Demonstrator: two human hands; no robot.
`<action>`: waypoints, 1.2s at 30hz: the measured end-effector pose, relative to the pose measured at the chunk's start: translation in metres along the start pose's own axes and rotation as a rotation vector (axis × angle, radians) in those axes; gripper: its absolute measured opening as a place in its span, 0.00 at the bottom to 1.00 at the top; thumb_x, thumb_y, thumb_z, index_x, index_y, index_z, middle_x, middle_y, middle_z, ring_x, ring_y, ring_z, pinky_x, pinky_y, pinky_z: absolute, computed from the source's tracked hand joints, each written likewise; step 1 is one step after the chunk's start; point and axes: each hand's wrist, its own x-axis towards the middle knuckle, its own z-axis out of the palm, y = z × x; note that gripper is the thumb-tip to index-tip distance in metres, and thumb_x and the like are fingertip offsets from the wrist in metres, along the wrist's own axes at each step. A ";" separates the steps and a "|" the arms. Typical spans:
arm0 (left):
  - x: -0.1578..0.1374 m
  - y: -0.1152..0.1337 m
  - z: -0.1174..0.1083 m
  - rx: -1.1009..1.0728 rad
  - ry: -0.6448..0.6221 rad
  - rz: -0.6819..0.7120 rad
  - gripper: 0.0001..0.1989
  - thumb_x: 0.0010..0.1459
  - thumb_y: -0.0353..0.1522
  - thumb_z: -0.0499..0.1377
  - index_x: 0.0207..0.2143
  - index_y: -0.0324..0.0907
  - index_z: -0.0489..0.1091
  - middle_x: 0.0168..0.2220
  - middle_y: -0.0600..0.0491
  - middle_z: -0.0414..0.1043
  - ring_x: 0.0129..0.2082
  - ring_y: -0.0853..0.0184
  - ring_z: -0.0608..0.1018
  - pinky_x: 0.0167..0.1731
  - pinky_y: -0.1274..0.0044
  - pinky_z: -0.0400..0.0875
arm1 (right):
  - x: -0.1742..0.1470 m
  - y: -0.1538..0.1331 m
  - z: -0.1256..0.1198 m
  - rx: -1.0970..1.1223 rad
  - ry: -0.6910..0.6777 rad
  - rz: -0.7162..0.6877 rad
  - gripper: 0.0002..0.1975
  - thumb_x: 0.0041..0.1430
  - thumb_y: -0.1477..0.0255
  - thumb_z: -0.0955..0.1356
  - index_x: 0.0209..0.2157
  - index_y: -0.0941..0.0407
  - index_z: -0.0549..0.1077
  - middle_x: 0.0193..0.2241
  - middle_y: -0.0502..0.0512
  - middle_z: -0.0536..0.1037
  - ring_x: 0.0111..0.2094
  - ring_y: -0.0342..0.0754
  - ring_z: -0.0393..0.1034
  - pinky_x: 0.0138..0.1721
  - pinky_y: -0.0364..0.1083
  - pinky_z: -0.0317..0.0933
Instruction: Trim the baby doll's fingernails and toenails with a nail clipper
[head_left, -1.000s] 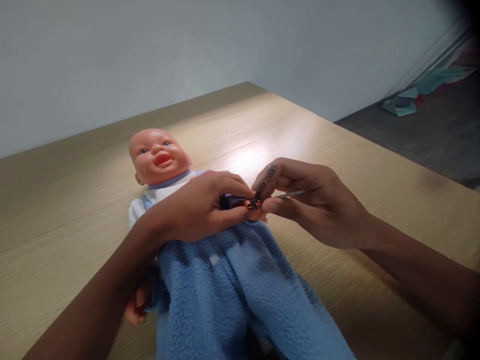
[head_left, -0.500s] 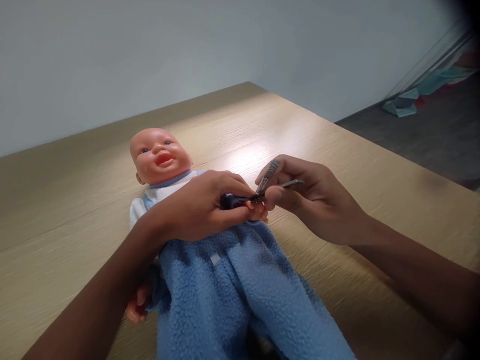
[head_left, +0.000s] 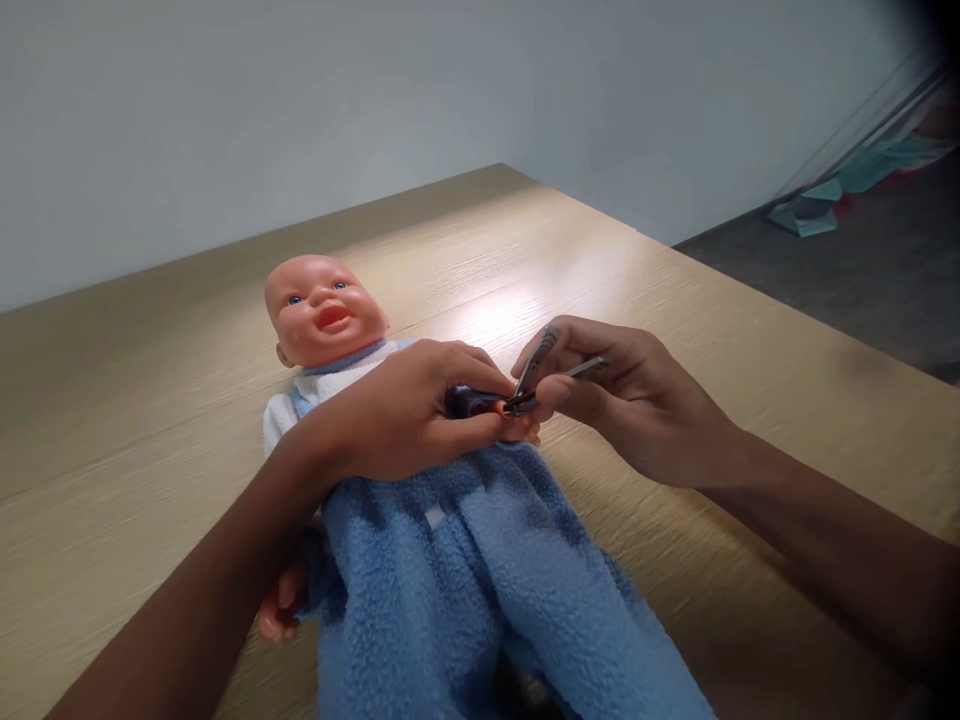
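Observation:
A baby doll [head_left: 420, 580] in a fleecy blue and white outfit lies on its back on the wooden table. Across its chest reaches my left hand [head_left: 412, 410], its thumb and fingers closed around the doll's arm near the wrist, by the dark blue cuff [head_left: 471, 402]. My right hand [head_left: 630, 400] pinches a metal nail clipper [head_left: 541, 365] between thumb and fingers, its lever raised. The clipper's jaws are at the fingers of the doll's hand [head_left: 517, 430]; whether they touch a finger is too small to tell. The doll's other hand [head_left: 279, 605] rests below my left forearm.
The wooden table [head_left: 675, 310] runs back to a plain pale wall [head_left: 337, 110]. Beyond its right edge is a dark floor [head_left: 847, 290], where teal and red items [head_left: 817, 208] lie along the wall.
The clipper's jaws have shifted very slightly down at the doll's fingers, and the right hand has tilted a little with them. The left hand keeps its hold.

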 end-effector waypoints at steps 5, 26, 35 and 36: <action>0.000 0.000 0.000 -0.006 -0.002 -0.011 0.09 0.66 0.34 0.60 0.43 0.44 0.80 0.40 0.54 0.78 0.38 0.68 0.77 0.40 0.76 0.69 | -0.002 0.000 0.004 -0.004 0.057 0.018 0.15 0.66 0.61 0.73 0.32 0.56 0.71 0.27 0.52 0.77 0.28 0.46 0.74 0.29 0.44 0.69; 0.002 0.002 0.001 0.002 0.015 -0.013 0.08 0.65 0.33 0.60 0.33 0.42 0.77 0.33 0.56 0.74 0.34 0.70 0.74 0.35 0.76 0.65 | -0.010 0.006 0.024 -0.125 0.239 -0.086 0.12 0.63 0.65 0.75 0.33 0.56 0.73 0.27 0.46 0.72 0.29 0.41 0.67 0.30 0.43 0.62; 0.000 0.001 0.000 0.011 0.011 0.017 0.10 0.66 0.34 0.59 0.32 0.41 0.76 0.33 0.55 0.74 0.33 0.70 0.72 0.34 0.77 0.64 | -0.014 0.010 0.025 -0.194 0.212 -0.151 0.10 0.64 0.67 0.75 0.35 0.56 0.72 0.28 0.46 0.72 0.29 0.40 0.66 0.29 0.43 0.59; 0.000 0.001 0.000 0.013 0.016 0.021 0.10 0.66 0.34 0.59 0.32 0.41 0.76 0.33 0.55 0.74 0.34 0.70 0.72 0.34 0.77 0.64 | -0.014 0.010 0.026 -0.199 0.209 -0.169 0.10 0.65 0.68 0.75 0.36 0.56 0.72 0.29 0.46 0.72 0.29 0.40 0.65 0.28 0.43 0.58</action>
